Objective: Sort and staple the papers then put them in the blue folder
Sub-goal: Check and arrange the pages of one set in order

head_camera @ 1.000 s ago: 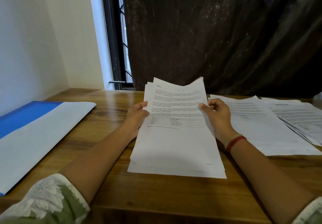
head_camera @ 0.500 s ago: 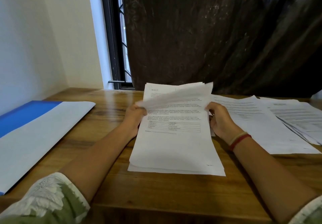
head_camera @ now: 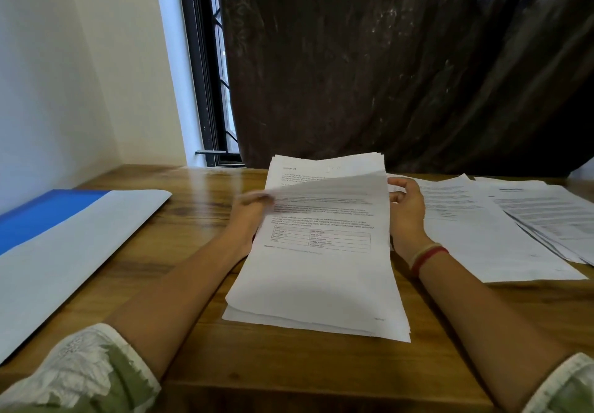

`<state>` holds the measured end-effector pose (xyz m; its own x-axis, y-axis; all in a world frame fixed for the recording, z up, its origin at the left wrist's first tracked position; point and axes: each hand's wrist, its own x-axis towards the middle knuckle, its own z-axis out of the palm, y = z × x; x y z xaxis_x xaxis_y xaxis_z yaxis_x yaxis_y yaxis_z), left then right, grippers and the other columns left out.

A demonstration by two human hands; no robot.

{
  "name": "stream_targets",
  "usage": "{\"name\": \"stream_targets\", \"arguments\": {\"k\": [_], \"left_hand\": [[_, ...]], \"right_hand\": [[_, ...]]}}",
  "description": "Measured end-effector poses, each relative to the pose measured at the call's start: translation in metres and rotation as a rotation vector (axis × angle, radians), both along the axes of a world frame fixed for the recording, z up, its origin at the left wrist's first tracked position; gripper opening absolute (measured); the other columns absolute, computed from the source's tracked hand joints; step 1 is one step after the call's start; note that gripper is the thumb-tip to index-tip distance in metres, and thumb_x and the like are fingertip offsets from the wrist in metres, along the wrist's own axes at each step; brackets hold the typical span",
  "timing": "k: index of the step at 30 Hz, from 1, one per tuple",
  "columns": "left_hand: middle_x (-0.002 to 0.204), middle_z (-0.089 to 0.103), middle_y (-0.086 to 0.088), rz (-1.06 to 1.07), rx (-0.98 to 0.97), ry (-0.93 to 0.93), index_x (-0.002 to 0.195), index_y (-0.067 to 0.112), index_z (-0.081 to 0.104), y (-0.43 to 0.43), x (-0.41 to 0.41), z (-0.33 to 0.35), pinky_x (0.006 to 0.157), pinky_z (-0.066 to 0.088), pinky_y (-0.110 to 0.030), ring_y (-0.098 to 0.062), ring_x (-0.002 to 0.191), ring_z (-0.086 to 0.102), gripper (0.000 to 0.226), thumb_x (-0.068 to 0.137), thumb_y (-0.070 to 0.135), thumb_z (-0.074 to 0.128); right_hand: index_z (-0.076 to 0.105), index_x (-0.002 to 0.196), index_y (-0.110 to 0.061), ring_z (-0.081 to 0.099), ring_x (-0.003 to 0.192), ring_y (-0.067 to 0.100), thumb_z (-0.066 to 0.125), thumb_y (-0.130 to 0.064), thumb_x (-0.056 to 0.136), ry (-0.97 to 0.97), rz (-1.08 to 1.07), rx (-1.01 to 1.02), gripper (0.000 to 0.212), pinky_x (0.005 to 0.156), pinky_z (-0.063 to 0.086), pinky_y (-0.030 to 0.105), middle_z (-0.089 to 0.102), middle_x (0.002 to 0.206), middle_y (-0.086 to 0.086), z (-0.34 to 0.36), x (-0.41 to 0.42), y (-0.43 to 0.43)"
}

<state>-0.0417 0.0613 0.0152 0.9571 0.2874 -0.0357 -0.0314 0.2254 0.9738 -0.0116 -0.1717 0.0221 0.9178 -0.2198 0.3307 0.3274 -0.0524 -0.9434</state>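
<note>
Stack of papers (head_camera: 316,284) is laid flat near the middle of the desk (head_camera: 305,371), its length running 12 to 6 o'clock, with the lower sheets slightly fanned at the 6 o'clock end. The top sheet (head_camera: 334,187) is raised and bowed at its 11 o'clock corner and is motion-blurred; it is pinched there by the left hand (head_camera: 249,216). The right hand (head_camera: 406,216) is set at the stack's 3 o'clock edge with fingers curled; whether that edge is actually gripped cannot be told. The blue folder (head_camera: 48,216) is laid flat at 9 o'clock of the stack, well apart, with a blue band and a pale panel showing. Loose printed sheets (head_camera: 475,239) are spread at 3 o'clock, overlapping. No stapler is seen. Handling, as judged: single sheets are light and limp and are expected to sag and flutter if held by one corner; sheets are likely to slide over one another, so the stack is easily skewed. A sheet is best taken by a corner or short edge between thumb and finger, with the rest pinned down. For stapling or carrying, a set is best squared and gripped across both long edges. Creasing and tearing at pinched corners are the risks.
</note>
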Motion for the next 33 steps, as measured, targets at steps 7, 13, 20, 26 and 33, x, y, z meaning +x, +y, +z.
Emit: {"name": "stream_targets", "arguments": {"k": [7,13,20,26,33], "left_hand": [[0.092,0.067,-0.014,0.105,0.106,-0.07,0.082,0.011,0.064,-0.004,0.0,-0.002,0.069,0.057,-0.037,-0.032,0.086,0.065,0.019,0.084,-0.008,0.064],[0.092,0.065,-0.011,0.12,0.099,-0.093,0.072,0.017,0.061,-0.004,0.0,-0.005,0.065,0.052,-0.033,-0.032,0.087,0.06,0.029,0.084,-0.009,0.064],[0.099,0.069,-0.012,0.069,0.09,-0.132,0.1,0.008,0.062,-0.001,0.0,-0.005,0.063,0.058,-0.033,-0.028,0.086,0.069,0.028,0.083,-0.014,0.061],[0.108,0.069,-0.011,0.083,0.166,-0.15,0.109,0.001,0.061,0.002,0.005,-0.012,0.07,0.058,-0.035,-0.025,0.09,0.07,0.029,0.084,-0.012,0.06],[0.147,0.044,-0.006,0.109,0.296,-0.22,0.087,0.044,0.071,0.013,0.024,-0.023,0.095,0.051,-0.05,-0.029,0.129,0.049,0.053,0.07,-0.007,0.072]], "right_hand": [[0.053,0.096,-0.015,0.066,0.079,0.022,0.06,-0.028,0.095,-0.005,-0.067,-0.042,0.014,0.063,0.053,0.025,0.066,0.089,0.001,-0.004,0.008,-0.001],[0.062,0.106,-0.017,0.067,0.09,0.02,0.054,-0.036,0.097,-0.011,0.002,0.057,0.023,0.08,0.058,0.034,0.07,0.101,-0.006,-0.004,0.006,0.0],[0.058,0.116,-0.019,0.063,0.094,0.014,0.044,-0.033,0.102,0.001,0.032,0.11,0.024,0.073,0.051,0.021,0.066,0.107,-0.005,0.004,0.004,0.0],[0.057,0.101,-0.018,0.06,0.086,0.013,0.046,-0.03,0.102,0.037,0.056,0.14,0.017,0.07,0.047,0.021,0.065,0.093,-0.007,0.008,0.005,-0.002],[0.055,0.083,-0.023,0.058,0.075,0.015,0.045,-0.025,0.102,0.146,0.113,0.237,0.021,0.068,0.047,0.026,0.065,0.086,-0.003,0.013,-0.001,-0.001]]}}
